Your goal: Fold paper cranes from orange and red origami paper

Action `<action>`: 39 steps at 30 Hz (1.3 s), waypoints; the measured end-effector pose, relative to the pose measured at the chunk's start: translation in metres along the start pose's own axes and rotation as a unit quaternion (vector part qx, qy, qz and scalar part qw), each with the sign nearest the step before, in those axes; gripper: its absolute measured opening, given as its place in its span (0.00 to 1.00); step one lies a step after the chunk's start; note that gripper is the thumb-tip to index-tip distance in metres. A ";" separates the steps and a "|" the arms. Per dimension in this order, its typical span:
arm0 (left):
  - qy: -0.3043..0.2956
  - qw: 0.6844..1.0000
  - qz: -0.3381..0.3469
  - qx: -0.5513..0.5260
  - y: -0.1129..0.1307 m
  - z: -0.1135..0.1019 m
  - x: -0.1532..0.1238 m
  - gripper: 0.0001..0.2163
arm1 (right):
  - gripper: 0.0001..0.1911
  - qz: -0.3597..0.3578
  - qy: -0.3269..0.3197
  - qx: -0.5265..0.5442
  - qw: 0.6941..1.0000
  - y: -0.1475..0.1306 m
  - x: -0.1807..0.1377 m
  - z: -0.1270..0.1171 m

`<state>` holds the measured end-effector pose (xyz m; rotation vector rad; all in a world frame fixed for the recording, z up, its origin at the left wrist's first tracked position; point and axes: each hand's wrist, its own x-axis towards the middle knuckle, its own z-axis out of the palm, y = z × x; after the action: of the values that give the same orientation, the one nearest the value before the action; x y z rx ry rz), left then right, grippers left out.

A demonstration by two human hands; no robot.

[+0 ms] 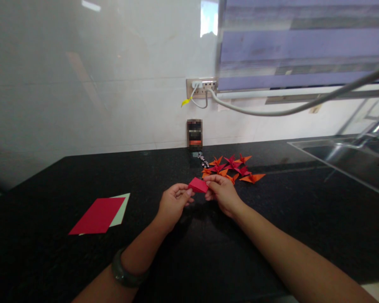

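Left hand (173, 205) and right hand (224, 193) pinching 1 folded red paper (198, 185), above black counter (205, 256)

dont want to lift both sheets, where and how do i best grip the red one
Probably pinch the red sheet by its near-left corner, coming from the left: it lies flat, and that corner juts past the pale green sheet underneath.
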<state>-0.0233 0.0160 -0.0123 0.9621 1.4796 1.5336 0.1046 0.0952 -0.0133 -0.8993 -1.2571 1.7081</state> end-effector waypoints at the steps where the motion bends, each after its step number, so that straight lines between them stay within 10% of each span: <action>1: 0.000 1.000 0.002 -0.005 0.000 0.000 0.000 0.11 | 0.06 -0.001 -0.004 -0.006 1.000 0.000 0.000 0.000; 25: 0.015 0.999 -0.002 -0.037 0.001 0.002 -0.001 0.17 | 0.08 -0.151 -0.091 -0.138 0.975 0.008 -0.003 0.001; 39: 0.010 0.998 -0.017 -0.060 -0.004 0.000 0.001 0.12 | 0.07 -0.239 -0.038 -0.248 0.938 0.012 -0.006 0.000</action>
<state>-0.0238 0.0173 -0.0164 0.8502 1.3935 1.5920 0.1044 0.0876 -0.0242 -0.7227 -1.8315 1.0649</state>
